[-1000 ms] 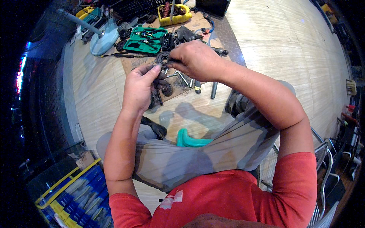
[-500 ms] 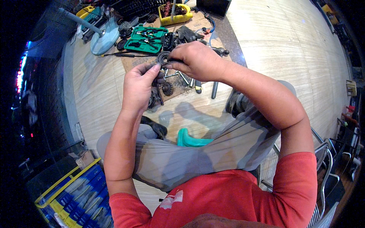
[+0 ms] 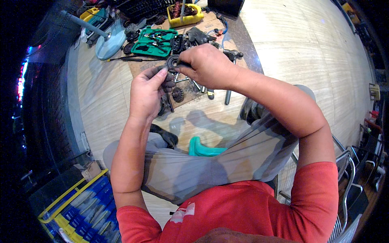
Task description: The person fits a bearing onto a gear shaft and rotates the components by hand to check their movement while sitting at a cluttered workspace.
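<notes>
Both hands hold a small dark round metal ring part (image 3: 172,61) up over the cardboard (image 3: 186,92). My left hand (image 3: 148,91) pinches its lower left edge between thumb and fingers, and my right hand (image 3: 208,67) grips its right side with bent fingers; the fingertips of both are dirty. Just beyond lie an open green tool case (image 3: 150,48) with pliers, dark grimy parts (image 3: 196,36) and a hammer (image 3: 234,54). Below the hands are loose silver bolts or sockets (image 3: 180,78), a dark toothed part (image 3: 177,95) and a dark bar (image 3: 228,97).
A yellow cut container (image 3: 195,19) with parts sits at the back. A pale blue fan base (image 3: 101,50) stands at the left on the tiled floor. Between my legs is a teal plastic piece (image 3: 204,150); at lower left a blue-and-yellow rack (image 3: 87,202), at right a metal chair (image 3: 344,158).
The held ring has shifted slightly to the left with both hands. My right hand has turned a little and sits slightly lower; the grip stays on the part.
</notes>
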### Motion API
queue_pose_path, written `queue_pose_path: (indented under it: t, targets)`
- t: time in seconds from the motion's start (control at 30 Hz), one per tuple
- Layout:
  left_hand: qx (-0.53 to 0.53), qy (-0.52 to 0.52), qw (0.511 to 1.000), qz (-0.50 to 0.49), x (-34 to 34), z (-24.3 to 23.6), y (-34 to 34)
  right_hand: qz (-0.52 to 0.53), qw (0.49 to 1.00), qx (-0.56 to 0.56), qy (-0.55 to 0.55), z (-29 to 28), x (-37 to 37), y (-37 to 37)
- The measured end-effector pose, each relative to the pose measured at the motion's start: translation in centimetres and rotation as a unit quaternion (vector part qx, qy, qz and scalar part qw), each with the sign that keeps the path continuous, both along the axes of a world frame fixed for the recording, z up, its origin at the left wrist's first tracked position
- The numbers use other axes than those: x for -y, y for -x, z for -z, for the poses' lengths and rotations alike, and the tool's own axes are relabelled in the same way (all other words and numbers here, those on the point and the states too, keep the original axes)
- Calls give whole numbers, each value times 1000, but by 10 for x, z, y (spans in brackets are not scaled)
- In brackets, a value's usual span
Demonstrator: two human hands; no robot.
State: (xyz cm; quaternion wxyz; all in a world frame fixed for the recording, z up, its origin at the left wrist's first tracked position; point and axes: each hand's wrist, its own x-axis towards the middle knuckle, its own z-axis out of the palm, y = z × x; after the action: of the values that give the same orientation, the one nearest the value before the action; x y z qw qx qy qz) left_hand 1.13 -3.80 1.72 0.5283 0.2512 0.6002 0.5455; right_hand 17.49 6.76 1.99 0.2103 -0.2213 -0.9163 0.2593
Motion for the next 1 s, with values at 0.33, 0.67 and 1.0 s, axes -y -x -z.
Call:
queue_pose_path:
  t: [0.33,0.67,1.0]
  targets:
    - [98,-23,995,0,4,3,7,-15,994,-37,-97,11,1,6]
    - [92,-44,994,36,2,4,8,-25,996,10,89,-4,-2,3]
    - [85,-92,991,48,1,-1,4,1,997,2,76,-6,-7,-1]
